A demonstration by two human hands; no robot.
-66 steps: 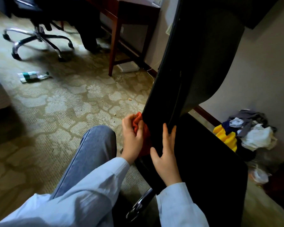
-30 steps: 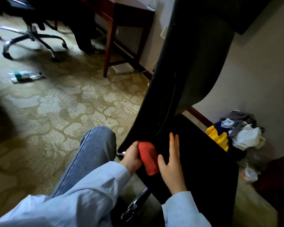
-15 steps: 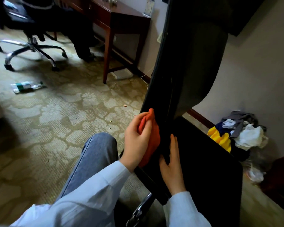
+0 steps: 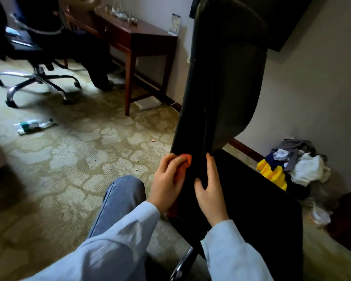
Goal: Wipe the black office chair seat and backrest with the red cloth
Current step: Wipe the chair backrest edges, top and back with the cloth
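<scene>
The black office chair stands close in front of me, its tall backrest (image 4: 221, 82) rising at centre and its seat (image 4: 257, 203) spreading to the lower right. My left hand (image 4: 167, 183) grips the red cloth (image 4: 185, 162) and holds it against the left edge of the backrest near its bottom. Most of the cloth is hidden behind my fingers. My right hand (image 4: 210, 189) rests with straight fingers on the lower backrest, just right of the cloth.
My knee in blue jeans (image 4: 122, 199) is by the chair's left side. On the patterned carpet lie a plastic bottle (image 4: 31, 125) and, by the right wall, a pile of clothes (image 4: 294, 163). A wooden desk (image 4: 130, 35) and a second wheeled chair (image 4: 34, 78) stand at the back left.
My left hand slid the cloth down to the backrest's bottom edge and has come back up along it. My right hand stayed on the lower backrest. My view has tilted upward.
</scene>
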